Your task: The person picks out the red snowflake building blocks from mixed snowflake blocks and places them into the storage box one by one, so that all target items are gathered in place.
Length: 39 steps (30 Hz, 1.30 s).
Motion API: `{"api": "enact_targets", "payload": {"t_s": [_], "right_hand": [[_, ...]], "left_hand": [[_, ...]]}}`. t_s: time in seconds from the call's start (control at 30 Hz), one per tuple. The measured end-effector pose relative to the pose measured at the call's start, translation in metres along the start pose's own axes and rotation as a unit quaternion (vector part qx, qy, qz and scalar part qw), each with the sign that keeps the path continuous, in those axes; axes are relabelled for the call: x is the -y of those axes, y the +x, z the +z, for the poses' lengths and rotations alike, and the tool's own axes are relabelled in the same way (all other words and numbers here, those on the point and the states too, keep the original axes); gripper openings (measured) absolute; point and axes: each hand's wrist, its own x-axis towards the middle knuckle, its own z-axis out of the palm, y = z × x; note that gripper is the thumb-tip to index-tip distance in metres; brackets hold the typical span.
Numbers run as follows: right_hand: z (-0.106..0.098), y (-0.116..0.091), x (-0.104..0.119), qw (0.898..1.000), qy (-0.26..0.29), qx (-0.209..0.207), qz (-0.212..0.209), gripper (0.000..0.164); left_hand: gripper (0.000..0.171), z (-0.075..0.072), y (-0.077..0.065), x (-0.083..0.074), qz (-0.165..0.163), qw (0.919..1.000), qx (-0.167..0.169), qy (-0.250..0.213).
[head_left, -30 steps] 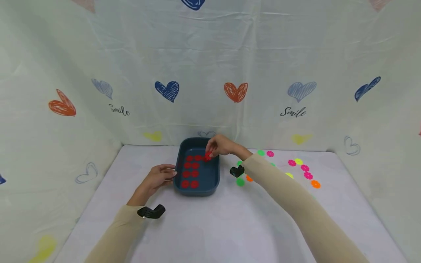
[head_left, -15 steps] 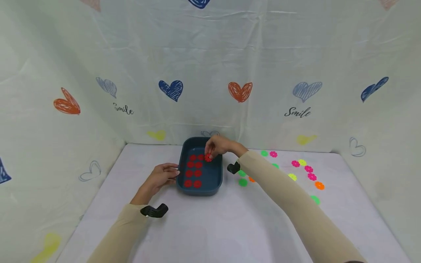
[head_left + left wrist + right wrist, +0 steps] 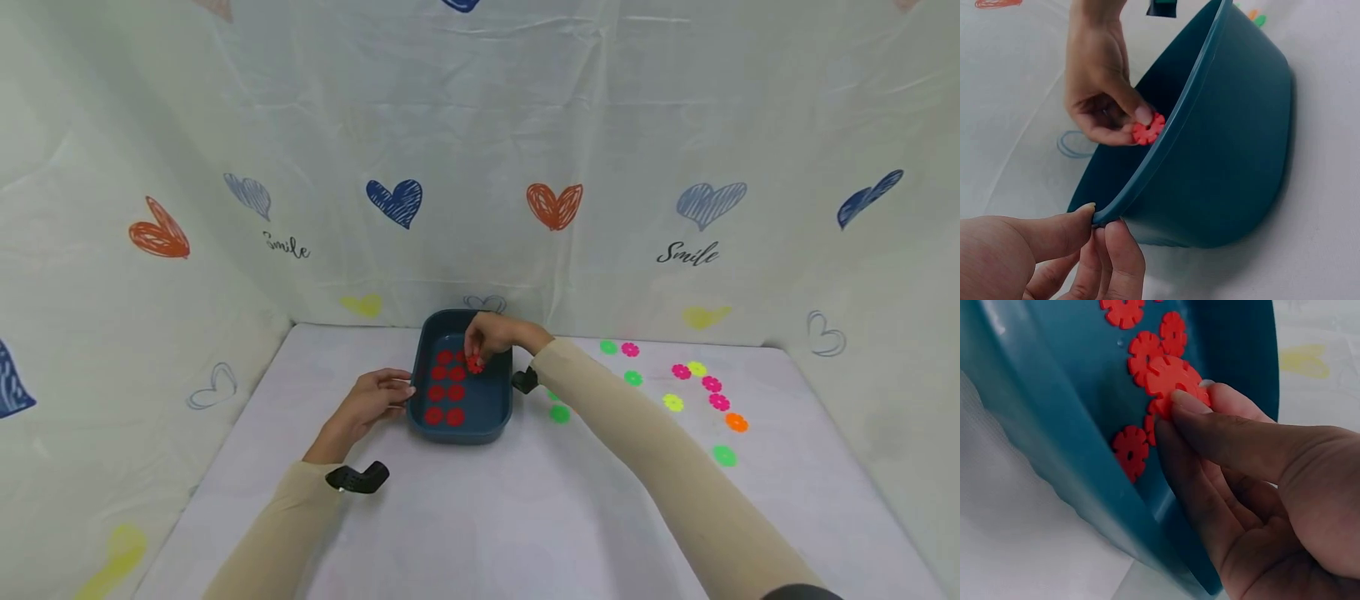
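A dark blue-green rectangular tub (image 3: pixel 487 408) stands near the back of the table. My left hand (image 3: pixel 371 397) pinches its left rim between thumb and fingers, as the left wrist view shows up close. Above the tub's floor, my right hand (image 3: pixel 497 335) pinches a red notched plastic disc (image 3: pixel 1171 376) between thumb and fingertips. Several more red discs (image 3: pixel 456 392) lie flat inside, mostly in two columns along the left half. In the right wrist view, the held disc overlaps some of the lying ones (image 3: pixel 1130 451); I cannot tell whether it touches them.
On the table (image 3: pixel 480 517) to the right, loose discs lie scattered: green (image 3: pixel 724 456), pink (image 3: pixel 719 402), yellow (image 3: pixel 672 402) and orange (image 3: pixel 737 422). My right forearm (image 3: pixel 637 442) passes over that side. A white curtain (image 3: pixel 465 108) with printed hearts hangs behind the tub.
My right hand has shifted slightly left and nearer within the tub, still pinching the red disc. The left hand keeps its hold on the rim. The head view has turned a little left.
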Motion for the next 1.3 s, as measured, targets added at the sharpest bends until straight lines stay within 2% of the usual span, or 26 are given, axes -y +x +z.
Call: {"api": "enact_targets", "payload": {"t_s": [0.2,0.47,0.8,1.17,1.3], "right_hand": [[0.001,0.008,-0.001,0.999,-0.014,0.019,0.030,0.017],[0.004,0.012,-0.002,0.997,-0.026,0.025,0.066,0.017],[0.003,0.015,0.002,0.995,-0.044,0.046,0.083,0.017],[0.010,0.023,0.003,0.993,-0.054,0.075,0.076,0.020],[0.013,0.024,0.003,0.992,-0.058,0.074,0.079,0.022]], "left_hand": [[0.041,0.000,0.001,0.000,0.001,1.0000,0.000,-0.007],[0.040,-0.002,0.001,0.000,0.005,1.0000,0.003,-0.007],[0.040,-0.002,0.002,0.000,0.002,0.9999,0.000,-0.015],[0.039,0.002,0.002,0.004,0.000,1.0000,-0.006,-0.008],[0.039,0.002,0.001,0.003,-0.001,0.9999,-0.006,-0.008]]}}
